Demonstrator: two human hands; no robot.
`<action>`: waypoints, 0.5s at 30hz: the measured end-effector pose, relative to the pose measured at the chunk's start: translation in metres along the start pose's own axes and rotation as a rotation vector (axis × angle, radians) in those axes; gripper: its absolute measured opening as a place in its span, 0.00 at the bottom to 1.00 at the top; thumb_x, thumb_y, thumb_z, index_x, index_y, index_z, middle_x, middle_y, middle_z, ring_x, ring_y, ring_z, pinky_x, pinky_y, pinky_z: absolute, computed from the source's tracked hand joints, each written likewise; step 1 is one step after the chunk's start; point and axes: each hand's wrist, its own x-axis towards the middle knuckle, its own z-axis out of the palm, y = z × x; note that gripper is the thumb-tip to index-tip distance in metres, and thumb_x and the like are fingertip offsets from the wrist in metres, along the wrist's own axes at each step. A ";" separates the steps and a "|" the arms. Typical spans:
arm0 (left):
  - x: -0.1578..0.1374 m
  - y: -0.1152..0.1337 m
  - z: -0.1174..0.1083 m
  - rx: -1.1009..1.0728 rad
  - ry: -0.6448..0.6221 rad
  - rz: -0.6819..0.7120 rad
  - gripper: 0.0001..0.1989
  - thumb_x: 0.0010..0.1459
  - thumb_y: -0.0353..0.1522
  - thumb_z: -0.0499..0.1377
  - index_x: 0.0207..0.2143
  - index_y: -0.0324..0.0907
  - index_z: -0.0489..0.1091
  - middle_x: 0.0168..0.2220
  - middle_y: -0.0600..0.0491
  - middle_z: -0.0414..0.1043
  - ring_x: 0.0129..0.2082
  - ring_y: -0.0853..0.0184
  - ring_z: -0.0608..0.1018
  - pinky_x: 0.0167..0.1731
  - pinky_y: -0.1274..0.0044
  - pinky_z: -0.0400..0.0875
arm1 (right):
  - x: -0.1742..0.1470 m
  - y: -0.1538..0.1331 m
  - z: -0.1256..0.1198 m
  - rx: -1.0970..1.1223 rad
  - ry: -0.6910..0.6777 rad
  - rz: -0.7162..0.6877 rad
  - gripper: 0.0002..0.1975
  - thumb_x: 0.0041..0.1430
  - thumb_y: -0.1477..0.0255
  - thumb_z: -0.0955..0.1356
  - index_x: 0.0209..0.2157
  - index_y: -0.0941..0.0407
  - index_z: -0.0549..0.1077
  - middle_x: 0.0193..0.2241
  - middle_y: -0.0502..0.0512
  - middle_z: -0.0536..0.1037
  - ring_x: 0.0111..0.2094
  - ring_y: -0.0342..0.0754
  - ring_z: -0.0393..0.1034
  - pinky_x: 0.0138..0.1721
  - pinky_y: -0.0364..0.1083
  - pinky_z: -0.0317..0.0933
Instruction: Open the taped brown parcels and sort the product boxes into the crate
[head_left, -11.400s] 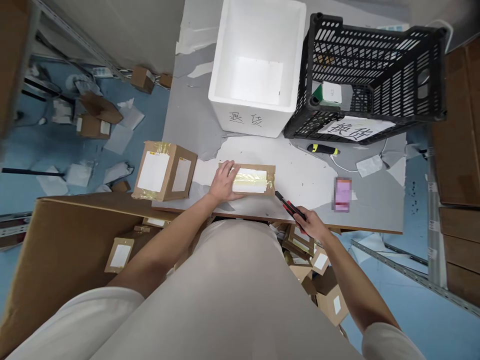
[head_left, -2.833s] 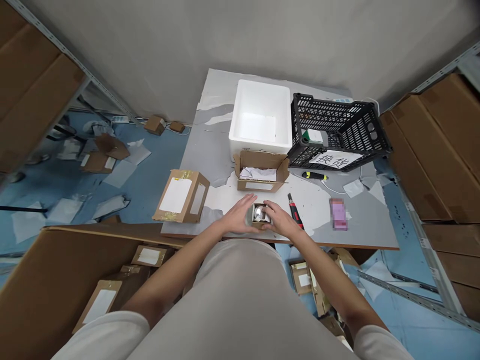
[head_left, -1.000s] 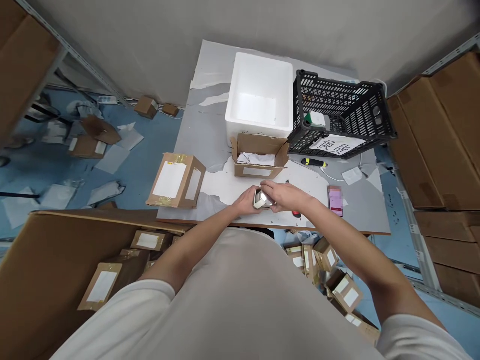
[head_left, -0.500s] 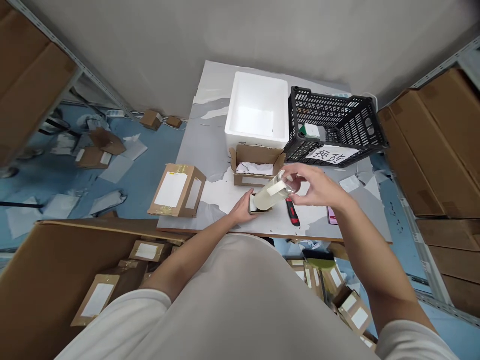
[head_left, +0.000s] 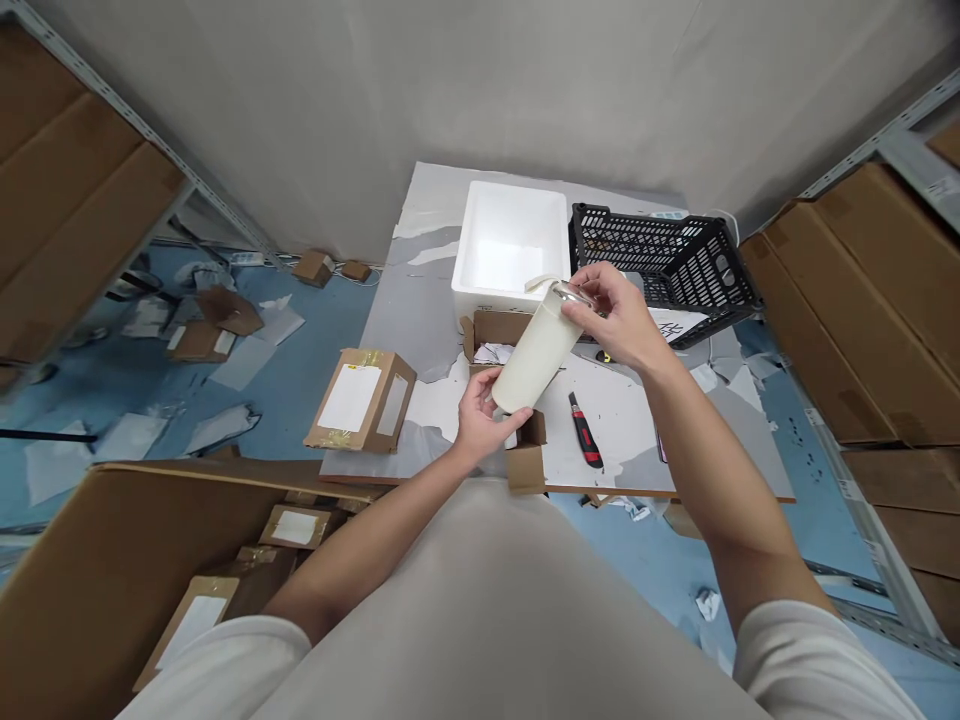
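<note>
A cream insulated bottle (head_left: 537, 352) with a shiny metal rim and a strap loop at its top is held tilted above the table. My right hand (head_left: 616, 316) grips it at the lid end, thumb and fingers around the rim. Around the lower end curl the fingers and thumb of my left hand (head_left: 484, 418). Just below, a small opened carton (head_left: 526, 472) lies at the table's front edge, partly hidden by my left hand. Behind the bottle stands an open brown box (head_left: 501, 326) with white paper inside. A red and black utility knife (head_left: 586, 433) lies right of the carton.
A white foam box (head_left: 466, 297) and a black plastic crate (head_left: 720, 318) stand at the back of the table. At the left is a taped carton (head_left: 362, 402) with white labels. A large open cardboard box (head_left: 67, 580) holding several parcels sits at the lower left, and shelves flank both sides.
The bottle has come up out of the small carton and away from the table edge. My left hand has shifted from the carton to the bottle's lower end.
</note>
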 end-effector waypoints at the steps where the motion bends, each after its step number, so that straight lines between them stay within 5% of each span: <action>1: 0.001 0.004 0.001 -0.106 -0.023 -0.052 0.34 0.42 0.43 0.69 0.50 0.43 0.63 0.51 0.44 0.67 0.52 0.57 0.70 0.49 0.68 0.69 | 0.002 0.001 -0.001 0.059 -0.034 0.009 0.16 0.55 0.59 0.67 0.42 0.51 0.66 0.37 0.52 0.70 0.36 0.46 0.65 0.36 0.47 0.63; 7: -0.007 0.007 -0.003 -0.556 -0.208 -0.419 0.28 0.48 0.46 0.63 0.48 0.40 0.68 0.46 0.45 0.73 0.45 0.56 0.76 0.41 0.66 0.73 | 0.002 0.018 0.012 0.338 -0.171 0.147 0.17 0.58 0.55 0.63 0.45 0.47 0.62 0.45 0.53 0.68 0.41 0.49 0.66 0.36 0.50 0.68; 12: -0.011 0.007 -0.002 -0.599 -0.200 -0.483 0.27 0.52 0.47 0.60 0.48 0.40 0.67 0.48 0.44 0.71 0.50 0.55 0.73 0.45 0.66 0.71 | 0.002 0.026 0.023 0.338 -0.144 0.175 0.15 0.57 0.57 0.65 0.43 0.48 0.62 0.44 0.53 0.68 0.40 0.48 0.66 0.35 0.49 0.69; 15: -0.010 0.003 0.003 -0.559 -0.162 -0.405 0.32 0.48 0.46 0.64 0.52 0.45 0.60 0.55 0.46 0.64 0.53 0.57 0.70 0.48 0.66 0.70 | 0.003 0.024 0.023 0.306 -0.107 0.175 0.14 0.57 0.58 0.65 0.43 0.48 0.62 0.45 0.53 0.66 0.38 0.46 0.66 0.34 0.49 0.68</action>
